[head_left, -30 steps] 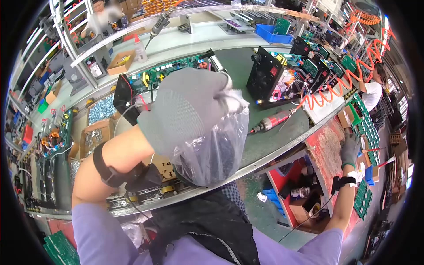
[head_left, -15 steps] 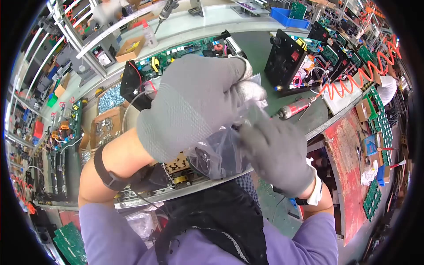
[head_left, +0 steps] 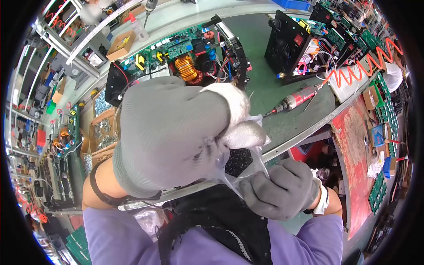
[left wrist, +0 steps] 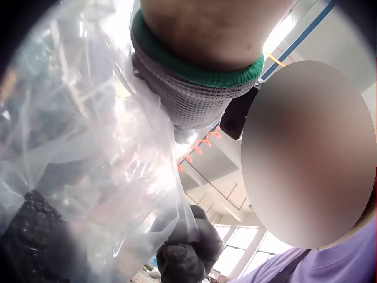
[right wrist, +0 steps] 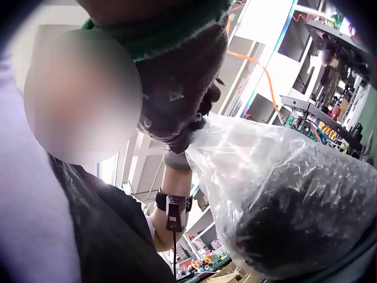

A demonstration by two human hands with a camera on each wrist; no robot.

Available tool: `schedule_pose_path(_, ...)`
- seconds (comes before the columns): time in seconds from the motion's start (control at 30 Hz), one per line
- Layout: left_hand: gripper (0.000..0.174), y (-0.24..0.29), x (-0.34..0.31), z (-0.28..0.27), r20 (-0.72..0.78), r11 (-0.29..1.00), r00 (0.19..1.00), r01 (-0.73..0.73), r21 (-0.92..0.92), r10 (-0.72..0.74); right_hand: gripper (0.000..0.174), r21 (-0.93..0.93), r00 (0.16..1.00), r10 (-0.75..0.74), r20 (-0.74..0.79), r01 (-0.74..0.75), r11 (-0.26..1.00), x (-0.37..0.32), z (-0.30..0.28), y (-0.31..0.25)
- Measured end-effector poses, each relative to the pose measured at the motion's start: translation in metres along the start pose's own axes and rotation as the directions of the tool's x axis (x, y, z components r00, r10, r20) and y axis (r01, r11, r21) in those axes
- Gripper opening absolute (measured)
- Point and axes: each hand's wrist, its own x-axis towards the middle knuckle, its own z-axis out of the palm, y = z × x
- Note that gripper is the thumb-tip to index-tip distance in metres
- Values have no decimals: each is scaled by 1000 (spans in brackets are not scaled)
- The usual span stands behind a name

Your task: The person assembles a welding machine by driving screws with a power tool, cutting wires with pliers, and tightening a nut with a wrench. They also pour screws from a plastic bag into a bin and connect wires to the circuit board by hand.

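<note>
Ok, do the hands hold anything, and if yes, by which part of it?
Yes, a clear bag with black pieces inside. The left hand and the right hand both grip it by its upper end, above the pieces.

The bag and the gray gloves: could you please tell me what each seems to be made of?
The bag looks like glossy clear plastic: light glints off its creases and dark contents show through. The gray gloves look like matte knit, given their fine ribbing; the fiber is unclear.

Gap between circuit unit and black-panelled unit; red tool obstructs near end.
</note>
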Motion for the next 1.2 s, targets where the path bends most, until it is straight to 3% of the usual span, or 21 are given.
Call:
schedule_pose_path(0.2,34,11,5,-6,51,998,996,67,10,-67,20,27,1000,16,-17,-16,1000,0,1,-1)
schedule_pose_path(0.27,33,10,6,-1,96,997,993,73,-2,-72,16,203,951,294,94,-307,930,8,-4,-5)
schedule_pose_path(0.3,32,11,8,3,140,997,987,79,-15,-76,16,205,952,290,93,-304,930,12,-3,-4)
schedule_pose_path(0.37,30,19,14,21,82,995,992,97,8,-97,12,10,847,401,348,-431,902,19,1,3)
schedule_pose_path(0.4,29,20,15,27,86,997,994,60,57,-65,11,25,820,398,412,-447,894,20,7,5)
schedule_pose_path(0.43,29,20,15,33,92,994,995,23,104,-33,11,26,820,397,413,-447,894,17,20,10)
schedule_pose_path(0.5,27,13,13,46,70,991,997,3,130,-13,10,137,930,229,288,-277,951,10,49,21)
schedule_pose_path(0.57,26,10,11,49,124,984,990,44,173,-66,9,182,938,293,185,-326,927,13,61,17)
schedule_pose_path(0.63,25,5,11,49,159,982,981,84,168,-111,10,4,800,342,494,-395,919,13,69,14)
schedule_pose_path(0.67,24,2,12,45,78,984,984,152,95,-160,10,4,800,341,493,-394,919,15,66,13)
schedule_pose_path(0.7,23,1,12,41,-1,977,977,213,16,-213,10,-54,738,306,601,-345,937,21,59,12)
schedule_pose_path(0.73,21,1,13,34,9,979,981,191,73,-192,11,-104,660,275,699,-287,952,27,53,11)
schedule_pose_path(0.77,21,1,11,33,3,978,981,192,75,-193,11,-106,661,272,699,-281,954,30,45,12)
schedule_pose_path(0.83,20,0,6,34,-2,959,970,241,148,-243,12,-16,649,421,633,-533,846,29,32,13)
schedule_pose_path(0.87,20,-3,3,35,-6,960,971,237,149,-239,12,-20,651,423,630,-532,847,23,30,14)
schedule_pose_path(0.9,22,-7,1,35,-15,954,958,285,93,-285,14,156,752,485,447,-599,785,15,30,15)
schedule_pose_path(0.93,25,-9,0,35,-20,945,945,326,33,-326,18,338,792,561,242,-611,716,10,31,15)
schedule_pose_path(0.97,25,-10,1,33,-22,950,950,312,31,-311,18,329,789,568,233,-614,717,7,32,15)
schedule_pose_path(1.03,31,-5,4,27,-37,905,918,380,-190,-394,24,500,721,678,147,-645,578,3,34,14)
schedule_pose_path(1.1,38,2,7,21,36,892,912,408,-196,-410,25,531,719,682,130,-632,565,-1,34,15)
schedule_pose_path(1.2,53,0,3,23,31,953,960,281,-110,-279,27,595,719,679,148,-613,520,-5,28,18)
